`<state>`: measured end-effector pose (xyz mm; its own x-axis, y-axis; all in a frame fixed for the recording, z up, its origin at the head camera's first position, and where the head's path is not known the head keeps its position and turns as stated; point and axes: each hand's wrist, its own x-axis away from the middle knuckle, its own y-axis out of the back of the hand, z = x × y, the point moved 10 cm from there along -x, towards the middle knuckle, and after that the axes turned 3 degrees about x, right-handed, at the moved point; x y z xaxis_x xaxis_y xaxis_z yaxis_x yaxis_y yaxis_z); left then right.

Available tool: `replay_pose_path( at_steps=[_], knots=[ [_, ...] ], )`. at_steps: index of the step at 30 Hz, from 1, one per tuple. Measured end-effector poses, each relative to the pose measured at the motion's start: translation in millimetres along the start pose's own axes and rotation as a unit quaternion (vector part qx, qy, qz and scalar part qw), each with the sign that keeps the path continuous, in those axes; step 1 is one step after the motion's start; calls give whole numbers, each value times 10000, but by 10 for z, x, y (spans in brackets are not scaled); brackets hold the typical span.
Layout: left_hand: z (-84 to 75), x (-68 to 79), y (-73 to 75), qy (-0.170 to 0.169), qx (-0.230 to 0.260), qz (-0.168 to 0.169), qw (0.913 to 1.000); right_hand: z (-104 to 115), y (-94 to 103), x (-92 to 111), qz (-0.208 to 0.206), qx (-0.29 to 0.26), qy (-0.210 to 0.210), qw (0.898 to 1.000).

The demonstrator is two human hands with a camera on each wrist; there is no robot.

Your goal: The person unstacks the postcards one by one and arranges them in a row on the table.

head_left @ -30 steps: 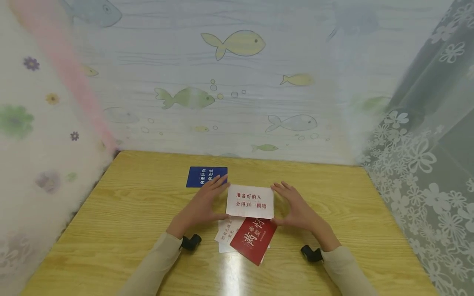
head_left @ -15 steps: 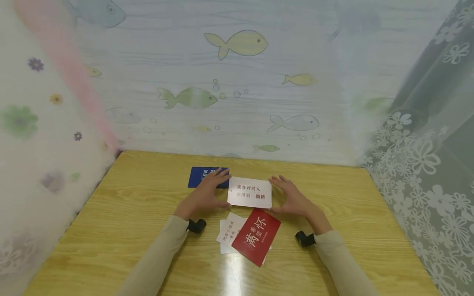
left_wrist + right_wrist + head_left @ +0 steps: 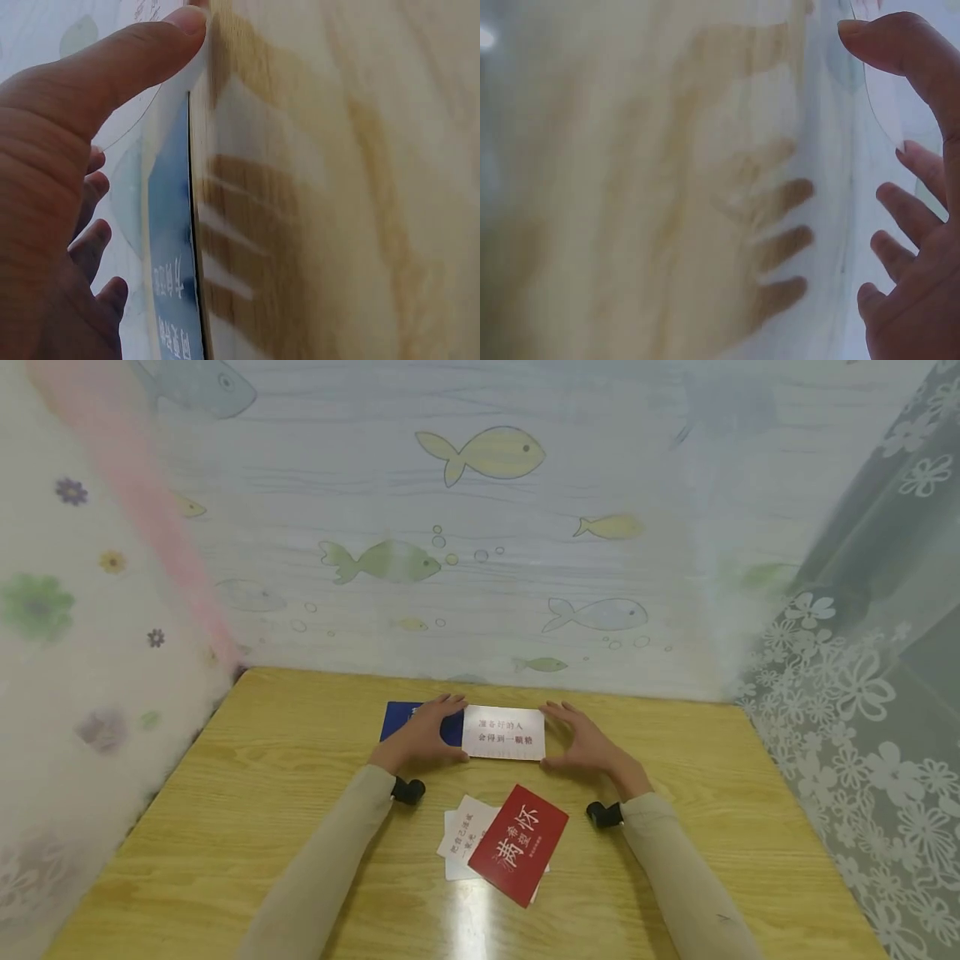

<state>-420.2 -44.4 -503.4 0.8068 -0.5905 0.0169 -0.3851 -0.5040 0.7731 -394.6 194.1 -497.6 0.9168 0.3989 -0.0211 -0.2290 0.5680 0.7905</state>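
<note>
A white card (image 3: 504, 750) with two lines of red characters is held level between both hands at the back of the table. My left hand (image 3: 422, 735) grips its left edge, thumb at the near corner, forefinger at the far one. Likewise, my right hand (image 3: 588, 747) holds the right edge. In the left wrist view the thumb (image 3: 142, 56) presses the card's corner above the wood; the right wrist view shows the other thumb (image 3: 892, 41) at the opposite corner. Behind my left hand lies a blue card (image 3: 397, 718) with white characters, partly covered.
Nearer on the wooden table (image 3: 247, 827) is a loose pile: a red card (image 3: 517, 852) on top, pale cards (image 3: 456, 839) sticking out beneath. A fish-patterned curtain (image 3: 480, 568) borders the back, a lace one (image 3: 862, 735) the right.
Both hands have carried the white card away from the body, off the red card's upper part, to beside the blue card. The red pile is now fully uncovered and has stayed put.
</note>
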Motion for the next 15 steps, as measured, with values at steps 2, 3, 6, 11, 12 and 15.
replay_pose_path(
  at_steps=[2, 3, 6, 11, 12, 15],
  knots=[
    [36, -40, -1, 42, -37, 19, 10000, -41, -13, -50, 76, -40, -91, 9999],
    [50, -58, 1, 60, -65, 20, 10000, -61, -16, -72, 110, -54, -127, 9998],
    [83, -103, 2, 136, -81, 46, 9999, -130, -19, -132, 203, 11, -211, 9996],
    [103, -133, -12, 290, -134, 160, 9994, -203, -37, -195, 400, -17, -321, 9987],
    [116, -132, -19, 352, -157, 216, 9990, -204, -43, -202, 450, -63, -321, 9985],
    [156, -119, -33, 557, -180, 365, 9976, -215, -64, -220, 602, -163, -324, 9975]
  ],
)
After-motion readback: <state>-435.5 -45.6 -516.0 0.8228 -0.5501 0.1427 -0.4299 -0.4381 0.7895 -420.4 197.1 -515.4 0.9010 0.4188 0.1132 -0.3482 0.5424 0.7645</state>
